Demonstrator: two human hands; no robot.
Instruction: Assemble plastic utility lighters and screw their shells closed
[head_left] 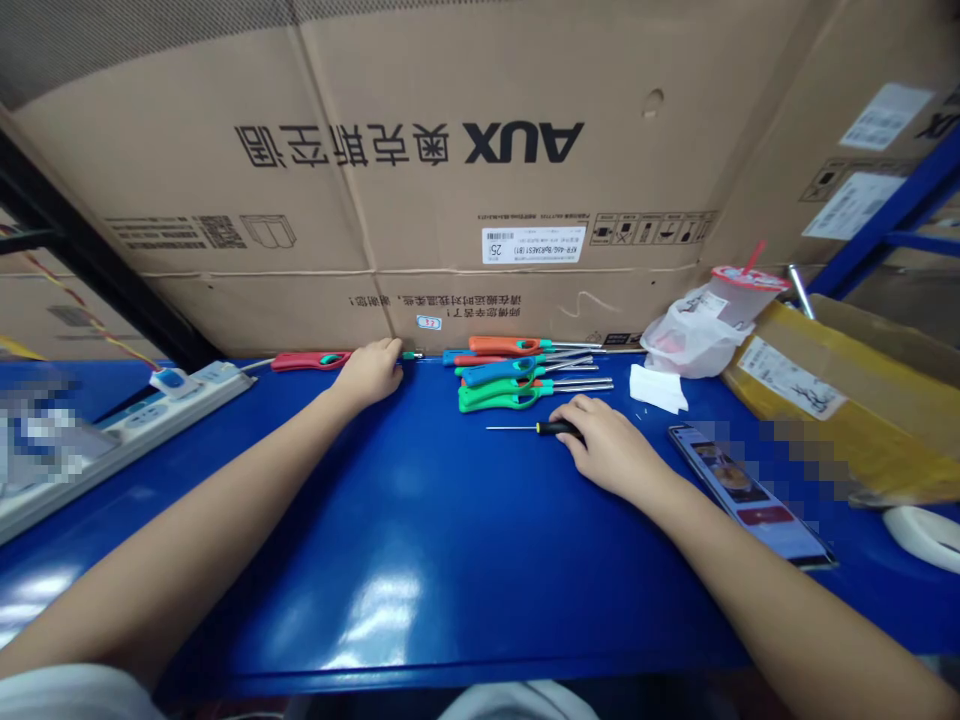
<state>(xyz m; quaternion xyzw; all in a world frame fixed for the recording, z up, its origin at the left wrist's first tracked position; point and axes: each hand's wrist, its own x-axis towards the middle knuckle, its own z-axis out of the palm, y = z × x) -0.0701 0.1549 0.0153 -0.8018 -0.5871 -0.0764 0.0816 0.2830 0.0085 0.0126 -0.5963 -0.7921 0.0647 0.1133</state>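
Observation:
My left hand is at the back of the blue table, fingers curled down over a gas lighter with a green collar and a metal tip; its body is hidden under the hand. A red lighter handle with a green trigger shows left of the hand; I cannot tell if it is the same lighter. My right hand is closed around the black-and-yellow handle of a screwdriver, its thin shaft pointing left. Just behind the shaft lies a pile of orange, blue and green lighters, nozzles to the right.
A large cardboard box walls off the back. To the right are white paper, a bagged drink cup, a phone and a yellow-taped carton. A power strip runs along the left.

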